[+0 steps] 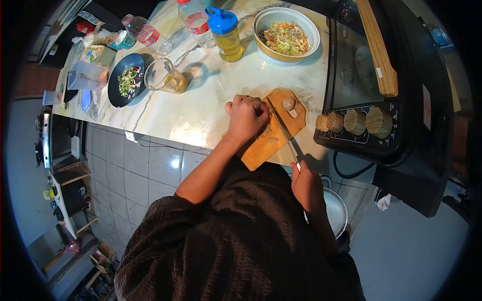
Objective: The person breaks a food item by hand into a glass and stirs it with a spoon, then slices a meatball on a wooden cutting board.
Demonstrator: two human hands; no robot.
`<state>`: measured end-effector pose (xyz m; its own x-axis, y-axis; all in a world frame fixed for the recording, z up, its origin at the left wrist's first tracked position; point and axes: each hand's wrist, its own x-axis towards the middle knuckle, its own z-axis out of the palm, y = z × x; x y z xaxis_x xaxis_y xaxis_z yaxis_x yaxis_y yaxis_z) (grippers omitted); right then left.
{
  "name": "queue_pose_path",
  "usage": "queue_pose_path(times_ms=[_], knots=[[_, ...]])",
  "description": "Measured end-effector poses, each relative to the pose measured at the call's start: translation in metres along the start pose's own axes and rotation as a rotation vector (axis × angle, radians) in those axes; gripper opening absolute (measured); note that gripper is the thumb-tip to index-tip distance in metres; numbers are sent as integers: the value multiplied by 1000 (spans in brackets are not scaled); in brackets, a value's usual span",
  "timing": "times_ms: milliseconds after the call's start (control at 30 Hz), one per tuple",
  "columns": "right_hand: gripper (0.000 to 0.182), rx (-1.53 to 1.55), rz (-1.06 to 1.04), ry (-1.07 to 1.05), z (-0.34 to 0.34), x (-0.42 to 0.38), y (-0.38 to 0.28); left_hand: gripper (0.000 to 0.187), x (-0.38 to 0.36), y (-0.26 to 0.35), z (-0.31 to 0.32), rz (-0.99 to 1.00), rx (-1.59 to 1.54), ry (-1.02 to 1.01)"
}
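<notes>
Landmark: wooden cutting board [261, 150], paddle-shaped, warm brown, lying on the pale veined marble counter [201, 105].
Left hand [246, 118]: curled knuckles-up on the board's middle, fingers pressed together over something being cut; item itself hidden under the hand, cannot tell what.
Right hand [306, 185]: off the board's near edge, closed around the handle of a knife [283, 131]; thin blade runs up across the board, touching or just beside the left fingertips.
Piece on board: small round pale-brown lump [287, 104] at the board's far end, whole, apart from the blade.
Progress: cutting looks under way, judged from blade and holding hand; no clear pile of cut pieces visible on the board; round lump uncut.
Beyond board, far side: cream bowl [286, 34] of shredded mixed salad, already prepared by the look of it.
Left of board: tilted glass jug [165, 76] with amber liquid; dark plate [126, 80] with chopped greens; yellow oil bottle [226, 35] with blue cap; clear plastic bottles.
Right of board: black oven [386, 90], glossy, four ribbed beige knobs, flat wooden strip on top.
Clothing: dark knitted sleeve, coarse texture.
</notes>
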<state>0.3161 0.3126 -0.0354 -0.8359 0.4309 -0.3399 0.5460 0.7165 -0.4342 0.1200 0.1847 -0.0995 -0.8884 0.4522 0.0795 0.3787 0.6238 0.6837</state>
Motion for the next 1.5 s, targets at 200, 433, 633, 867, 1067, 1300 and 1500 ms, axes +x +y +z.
queue_pose_path(times_ms=[200, 433, 633, 867, 1067, 1300, 1500], knots=[[29, -13, -9, -69, -25, -13, 9, 10, 1, -2, -2, 6, 13, 57], [35, 235, 88, -228, -43, -18, 8, 12, -1, -11, -32, -19, -190, -87], [39, 409, 122, -408, -34, -11, 23, 12, -21, -21, -55, -12, -122, -140], [38, 558, 195, -598, -25, -2, 32, 13, -35, -23, -54, 25, -76, -139], [39, 437, 179, -543, -33, 1, 34, 13, -46, -20, -53, 36, 13, -74], [39, 419, 78, -455, -36, 8, 44, 9, -56, -17, -45, 19, -4, 11], [38, 387, -14, -395, -34, 15, 41, 14, -64, -12, -41, -1, -5, 38]])
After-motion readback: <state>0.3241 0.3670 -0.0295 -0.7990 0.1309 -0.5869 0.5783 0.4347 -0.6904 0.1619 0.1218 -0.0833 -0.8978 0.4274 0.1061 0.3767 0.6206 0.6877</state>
